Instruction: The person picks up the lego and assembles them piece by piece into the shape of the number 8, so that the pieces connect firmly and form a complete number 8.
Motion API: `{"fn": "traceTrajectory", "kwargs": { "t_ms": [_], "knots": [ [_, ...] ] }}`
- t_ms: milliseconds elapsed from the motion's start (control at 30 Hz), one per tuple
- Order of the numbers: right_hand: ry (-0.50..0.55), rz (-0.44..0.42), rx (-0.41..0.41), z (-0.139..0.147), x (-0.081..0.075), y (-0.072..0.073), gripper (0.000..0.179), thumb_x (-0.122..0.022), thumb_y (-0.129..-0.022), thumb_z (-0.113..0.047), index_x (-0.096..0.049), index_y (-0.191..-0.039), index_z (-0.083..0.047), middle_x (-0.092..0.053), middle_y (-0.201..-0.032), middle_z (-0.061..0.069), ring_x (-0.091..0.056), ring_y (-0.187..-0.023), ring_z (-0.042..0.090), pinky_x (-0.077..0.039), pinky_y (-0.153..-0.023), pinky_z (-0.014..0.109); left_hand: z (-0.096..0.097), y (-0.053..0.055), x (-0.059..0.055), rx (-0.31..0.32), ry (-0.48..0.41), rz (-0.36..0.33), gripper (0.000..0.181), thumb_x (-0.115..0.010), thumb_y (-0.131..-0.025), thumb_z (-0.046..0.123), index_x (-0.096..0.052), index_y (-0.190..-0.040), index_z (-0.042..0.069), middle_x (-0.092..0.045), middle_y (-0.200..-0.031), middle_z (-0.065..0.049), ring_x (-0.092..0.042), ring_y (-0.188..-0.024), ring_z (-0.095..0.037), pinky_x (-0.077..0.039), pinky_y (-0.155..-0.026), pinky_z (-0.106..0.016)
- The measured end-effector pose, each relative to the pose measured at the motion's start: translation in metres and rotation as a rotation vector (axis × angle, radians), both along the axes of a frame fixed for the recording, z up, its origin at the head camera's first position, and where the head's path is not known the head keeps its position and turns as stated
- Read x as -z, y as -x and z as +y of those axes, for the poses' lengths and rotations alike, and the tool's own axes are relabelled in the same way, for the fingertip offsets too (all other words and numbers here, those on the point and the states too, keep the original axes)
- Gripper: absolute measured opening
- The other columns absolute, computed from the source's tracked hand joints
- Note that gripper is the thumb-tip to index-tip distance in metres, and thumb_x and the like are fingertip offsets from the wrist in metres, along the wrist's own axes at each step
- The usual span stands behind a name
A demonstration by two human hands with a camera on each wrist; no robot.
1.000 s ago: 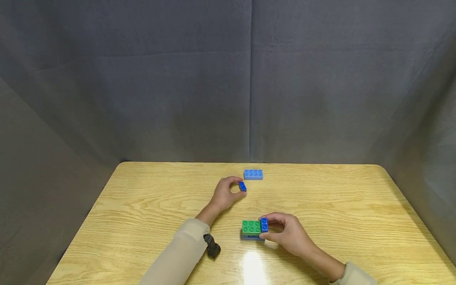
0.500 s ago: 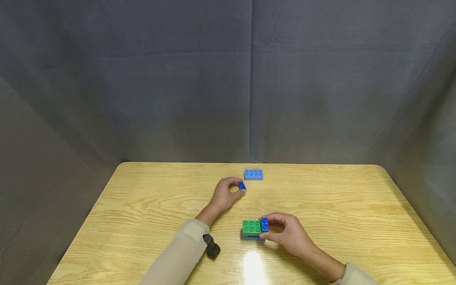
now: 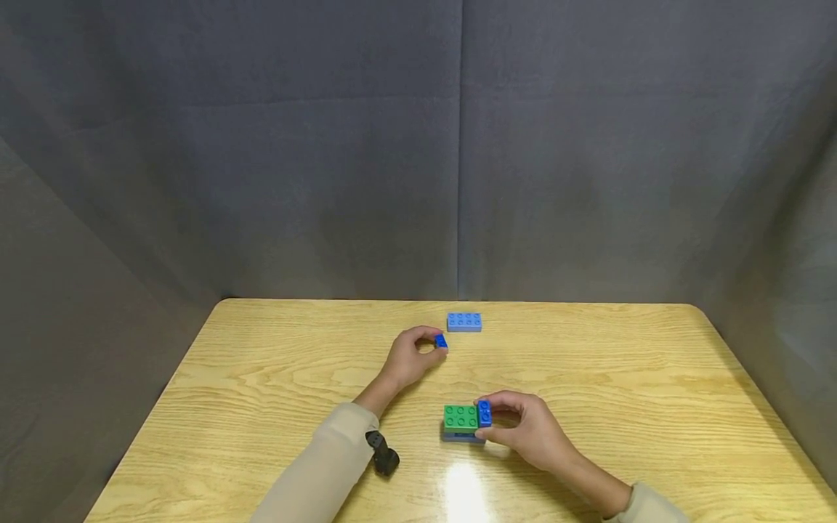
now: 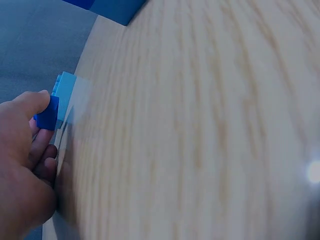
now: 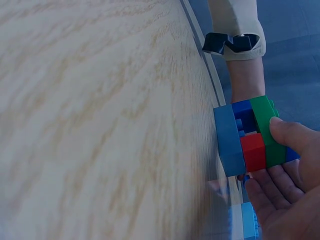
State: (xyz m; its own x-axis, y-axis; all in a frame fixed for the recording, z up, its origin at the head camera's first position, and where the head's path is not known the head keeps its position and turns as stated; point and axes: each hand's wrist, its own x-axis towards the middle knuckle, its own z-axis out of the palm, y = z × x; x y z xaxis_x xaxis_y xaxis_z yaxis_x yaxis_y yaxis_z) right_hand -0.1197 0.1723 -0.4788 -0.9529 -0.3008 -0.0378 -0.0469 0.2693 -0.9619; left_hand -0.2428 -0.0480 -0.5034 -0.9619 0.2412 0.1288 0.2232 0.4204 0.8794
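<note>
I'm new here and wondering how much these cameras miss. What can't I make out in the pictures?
Head view: the red brick, hidden by the green brick above it and perhaps the right hand.
Head view: the ends of the small blue brick, partly covered by the left hand.
Left wrist view: most of the brick stack, cut off by the top edge.
Right wrist view: part of the light blue brick, cut off by the bottom edge.

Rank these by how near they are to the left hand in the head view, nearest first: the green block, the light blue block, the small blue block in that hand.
1. Small blue block: pinched by the left hand.
2. Light blue block: just beyond, toward the back of the table.
3. Green block: nearer the front, at the right hand.
</note>
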Motion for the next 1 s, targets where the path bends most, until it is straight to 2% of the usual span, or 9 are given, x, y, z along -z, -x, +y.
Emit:
{"fn": "traceTrajectory", "kwargs": {
  "t_ms": [367, 1000],
  "knots": [
    [0.001, 0.006, -0.008, 0.0, 0.0, 0.0, 0.039, -0.081, -0.072, -0.021, -0.067, -0.106, -0.009, -0.066, -0.106, 0.008, -0.064, -0.097, 0.024, -0.054, -0.078, 0.026, -0.008, -0.005, -0.008, 0.043, -0.02, 0.015, 0.033, -0.071, -0.084, 0.015, -0.064, -0.114, 0.004, -0.065, -0.101, -0.004, -0.061, -0.096, -0.021, -0.049, -0.084, -0.036],
    [0.015, -0.008, -0.004, 0.0, 0.001, 0.0, 0.041, -0.082, -0.071, -0.022, -0.067, -0.107, -0.009, -0.067, -0.105, 0.007, -0.064, -0.097, 0.025, -0.054, -0.077, 0.026, -0.011, -0.02, -0.025, 0.152, 0.099, -0.019, 0.033, -0.067, -0.088, 0.025, -0.062, -0.118, 0.01, -0.061, -0.106, 0.008, -0.054, -0.107, -0.015, -0.047, -0.089, -0.031]
  ]
}}
